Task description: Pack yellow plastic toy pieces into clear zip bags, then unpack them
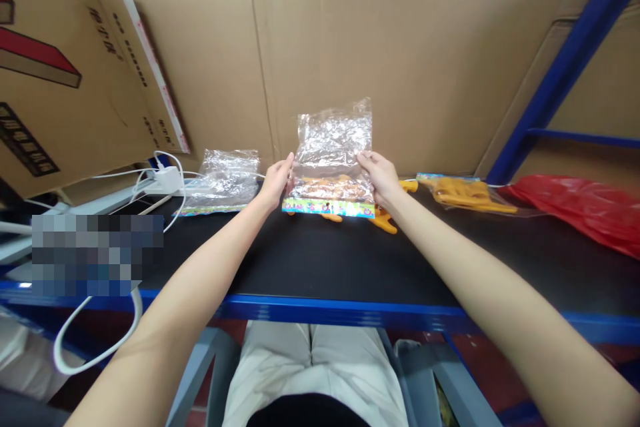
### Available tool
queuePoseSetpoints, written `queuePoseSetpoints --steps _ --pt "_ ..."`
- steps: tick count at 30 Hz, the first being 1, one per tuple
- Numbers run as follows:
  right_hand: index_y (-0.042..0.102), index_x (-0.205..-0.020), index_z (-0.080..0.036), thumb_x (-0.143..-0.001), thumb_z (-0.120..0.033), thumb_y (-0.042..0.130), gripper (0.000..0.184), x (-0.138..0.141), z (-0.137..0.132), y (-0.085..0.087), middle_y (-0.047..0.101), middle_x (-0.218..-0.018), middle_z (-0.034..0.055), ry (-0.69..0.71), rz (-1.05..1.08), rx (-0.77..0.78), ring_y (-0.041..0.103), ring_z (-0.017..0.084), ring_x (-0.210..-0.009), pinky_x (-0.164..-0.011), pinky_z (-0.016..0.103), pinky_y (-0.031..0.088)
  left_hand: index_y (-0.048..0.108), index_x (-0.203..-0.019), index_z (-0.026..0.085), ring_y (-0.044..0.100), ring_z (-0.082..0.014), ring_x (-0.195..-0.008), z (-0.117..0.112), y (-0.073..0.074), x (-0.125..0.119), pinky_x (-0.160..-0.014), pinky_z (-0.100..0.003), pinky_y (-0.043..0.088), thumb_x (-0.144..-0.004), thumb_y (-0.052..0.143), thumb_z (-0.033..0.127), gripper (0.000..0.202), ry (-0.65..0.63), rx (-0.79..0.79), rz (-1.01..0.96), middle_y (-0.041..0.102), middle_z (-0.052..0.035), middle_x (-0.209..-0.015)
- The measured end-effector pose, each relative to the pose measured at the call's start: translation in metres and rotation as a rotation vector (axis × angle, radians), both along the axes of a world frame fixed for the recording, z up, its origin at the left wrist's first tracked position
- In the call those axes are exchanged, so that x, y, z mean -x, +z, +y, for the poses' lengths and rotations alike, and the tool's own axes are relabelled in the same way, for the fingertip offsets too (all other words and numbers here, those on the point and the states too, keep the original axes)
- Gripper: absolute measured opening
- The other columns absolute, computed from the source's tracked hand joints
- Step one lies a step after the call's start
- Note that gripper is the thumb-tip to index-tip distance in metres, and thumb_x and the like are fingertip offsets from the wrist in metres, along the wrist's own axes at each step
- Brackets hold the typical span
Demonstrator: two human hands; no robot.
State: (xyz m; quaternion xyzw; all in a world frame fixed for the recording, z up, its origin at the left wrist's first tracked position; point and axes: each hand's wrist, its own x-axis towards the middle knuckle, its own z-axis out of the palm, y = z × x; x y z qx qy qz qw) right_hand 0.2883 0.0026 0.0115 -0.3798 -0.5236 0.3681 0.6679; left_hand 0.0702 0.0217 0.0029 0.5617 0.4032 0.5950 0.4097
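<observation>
Between my two hands a clear plastic bag [333, 140] with a colourful printed strip along its lower edge is held up over the black shelf top. My left hand [276, 181] pinches its left side, and my right hand [379, 177] pinches the right side. The bag looks flat, and orange shows through its lower part. Behind and below it lie orange plastic pieces [385, 220], partly hidden by the bag and my right hand; their exact kind I cannot make out. To the left of my left hand rests a stack of similar clear bags [225, 180].
On the right lie a bagged orange item [465, 193] and a red plastic bag [575, 203]. At left are a white charger [169, 180] with cables and a blurred-out patch. Cardboard [375, 60] walls the back, and a blue rail [340, 310] edges the front.
</observation>
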Motion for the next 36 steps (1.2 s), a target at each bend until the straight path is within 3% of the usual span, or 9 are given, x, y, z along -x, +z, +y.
queuePoseSetpoints --steps 4,10,16,21,25,32,36 --pt "0.056 -0.068 -0.018 -0.066 -0.037 0.069 0.023 0.002 -0.002 0.001 0.035 -0.044 -0.0091 0.085 -0.039 0.031 0.026 0.004 -0.038 -0.039 0.02 0.019 0.053 -0.067 0.016 0.031 -0.0051 -0.032 0.004 -0.003 0.003 -0.036 -0.019 0.021 -0.082 0.055 0.04 0.028 0.07 -0.043 0.005 0.036 0.0081 -0.04" --pt "0.05 -0.058 -0.019 -0.071 -0.037 0.065 0.027 -0.001 0.001 -0.001 0.041 -0.044 -0.0068 0.013 0.004 0.014 0.031 0.005 -0.038 -0.038 0.02 0.021 0.05 -0.064 0.017 0.028 -0.0051 -0.031 0.006 -0.004 0.003 -0.035 -0.019 0.02 -0.082 0.054 0.028 0.021 0.086 -0.101 0.014 0.033 0.0095 -0.037" --pt "0.053 -0.063 -0.019 -0.073 -0.047 0.063 0.032 -0.001 0.002 -0.001 0.032 -0.038 -0.0092 0.014 -0.038 -0.002 0.026 0.005 -0.035 -0.039 0.02 0.02 0.053 -0.067 0.017 0.025 -0.005 -0.03 0.007 -0.003 0.006 -0.035 -0.019 0.017 -0.079 0.051 0.02 0.012 0.056 -0.098 -0.034 0.03 0.0098 -0.037" --pt "0.053 -0.064 -0.019 -0.074 -0.046 0.062 0.031 -0.001 -0.002 0.001 0.036 -0.039 -0.0083 0.083 -0.049 0.045 0.028 0.005 -0.034 -0.037 0.02 0.021 0.051 -0.06 0.017 0.03 -0.0054 -0.032 0.008 0.001 0.012 -0.034 -0.019 0.022 -0.076 0.055 0.027 0.019 0.027 -0.038 -0.131 0.031 0.0082 -0.04" --pt "0.048 -0.059 -0.019 -0.068 -0.042 0.067 0.032 0.001 -0.004 0.0 0.042 -0.044 -0.0062 0.2 -0.071 0.176 0.035 0.006 -0.035 -0.034 0.02 0.024 0.052 -0.061 0.016 0.035 -0.0058 -0.034 0.008 0.001 0.012 -0.035 -0.019 0.025 -0.077 0.057 0.032 0.023 0.03 0.004 -0.134 0.036 0.0069 -0.044" --pt "0.047 -0.056 -0.019 -0.072 -0.042 0.063 0.033 -0.001 0.001 -0.002 0.044 -0.041 -0.0052 0.037 -0.046 0.081 0.032 0.006 -0.035 -0.035 0.02 0.023 0.047 -0.057 0.017 0.034 -0.0056 -0.035 0.006 0.0 0.005 -0.036 -0.02 0.024 -0.077 0.059 0.028 0.026 -0.013 0.028 -0.123 0.039 0.0061 -0.045" --pt "0.049 -0.058 -0.019 -0.073 -0.041 0.062 0.029 -0.002 0.002 -0.002 0.045 -0.04 -0.005 0.02 -0.04 0.066 0.032 0.006 -0.035 -0.035 0.02 0.022 0.044 -0.055 0.017 0.033 -0.0057 -0.037 0.007 -0.001 0.002 -0.038 -0.02 0.023 -0.08 0.057 0.032 0.032 -0.002 0.016 -0.114 0.037 0.0061 -0.045"
